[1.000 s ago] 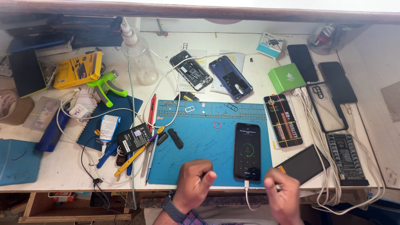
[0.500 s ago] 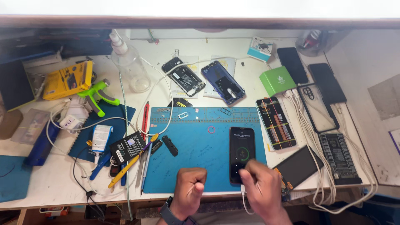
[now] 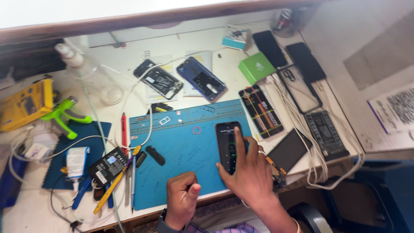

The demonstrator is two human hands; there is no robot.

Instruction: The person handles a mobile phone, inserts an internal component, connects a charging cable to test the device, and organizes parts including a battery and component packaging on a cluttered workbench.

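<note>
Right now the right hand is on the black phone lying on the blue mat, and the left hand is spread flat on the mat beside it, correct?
Not quite. The head view shows the left hand closed in a loose fist resting on the blue mat, not spread flat. The rest holds: the right hand lies over the black phone on that mat.

Phone (image 3: 227,144) on mat (image 3: 181,142), under right hand (image 3: 250,172); left hand (image 3: 182,198) at mat's near edge

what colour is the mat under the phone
Blue, seen in the head view: the mat lies under the phone that the right hand touches.
</note>
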